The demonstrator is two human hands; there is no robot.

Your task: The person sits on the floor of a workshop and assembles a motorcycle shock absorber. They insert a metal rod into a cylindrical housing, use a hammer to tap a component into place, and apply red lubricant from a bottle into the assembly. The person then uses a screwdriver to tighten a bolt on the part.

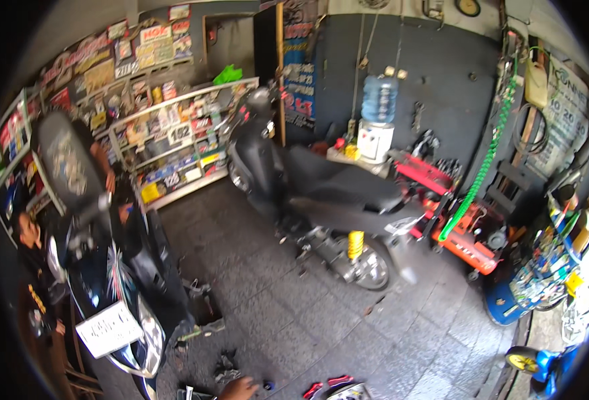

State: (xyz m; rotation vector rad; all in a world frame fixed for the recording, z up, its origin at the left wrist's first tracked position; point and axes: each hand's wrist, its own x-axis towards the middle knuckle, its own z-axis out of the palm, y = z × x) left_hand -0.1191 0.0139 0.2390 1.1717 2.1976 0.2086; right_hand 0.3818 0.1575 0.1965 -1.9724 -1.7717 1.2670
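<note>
Only one hand shows, at the bottom edge, and I take it for my left hand [238,388]. It is low over the grey paved floor [294,320], next to a small blue object [268,385]. Whether its fingers grip anything is too small and blurred to tell. Red-handled pliers [326,384] lie on the floor just to its right, and dark loose parts [226,367] lie just above it. My right hand is out of the picture.
A black scooter [321,190] with a yellow shock absorber [355,244] stands mid-floor. A second scooter [118,280], seat raised, stands at left, with a person [31,267] beside it. Parts shelves [174,150], a water dispenser [378,120], a red tool cart [434,177] and an orange compressor [471,243] line the walls.
</note>
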